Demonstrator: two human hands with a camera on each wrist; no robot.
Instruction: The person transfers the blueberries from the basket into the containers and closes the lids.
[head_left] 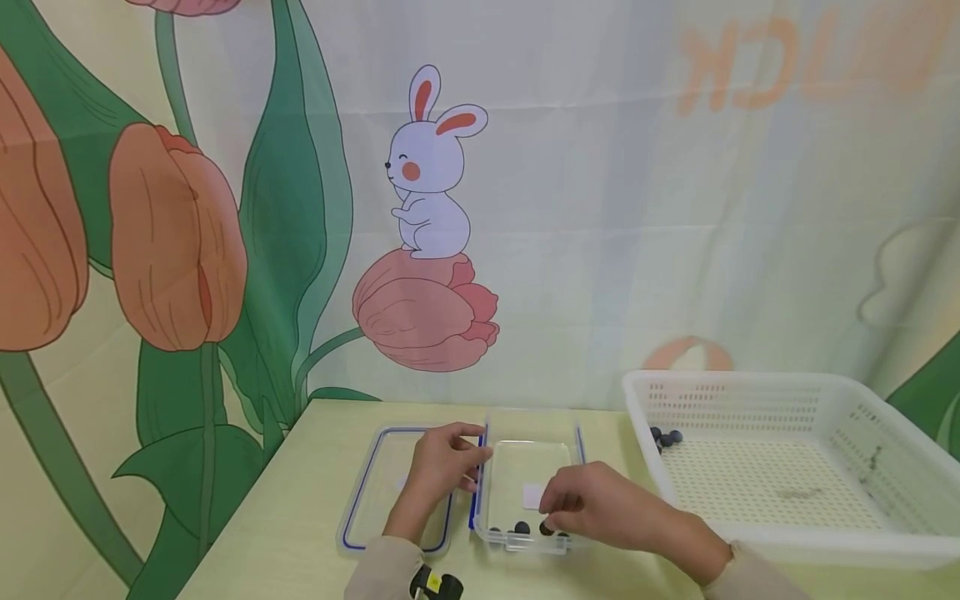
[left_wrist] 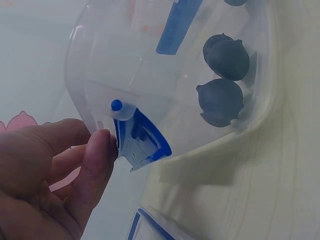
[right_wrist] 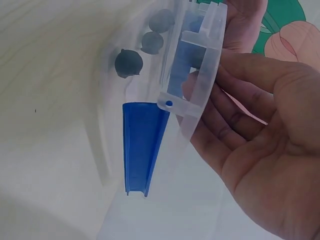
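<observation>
A clear plastic food box (head_left: pixel 525 542) with blue side latches stands on the table. My left hand (head_left: pixel 442 462) pinches its left wall near the rim, beside the blue latch (left_wrist: pixel 140 140) in the left wrist view. Several blueberries (left_wrist: pixel 220 102) lie on the box floor along the near wall. Over that near right corner, my right hand (head_left: pixel 596 504) pinches a blueberry (head_left: pixel 546 528) between thumb and fingers, inside the box. In the right wrist view this blueberry (right_wrist: pixel 197 57) shows only dimly through the wall, partly hidden by the fingers.
A clear lid (head_left: pixel 356 492) with a blue seal lies flat left of the box. To the right stands a white perforated basket (head_left: pixel 750 533). It holds a cluster of dark blueberries (head_left: pixel 666 438) at its left wall and a small stem (head_left: pixel 873 460) at the right. A printed curtain hangs behind.
</observation>
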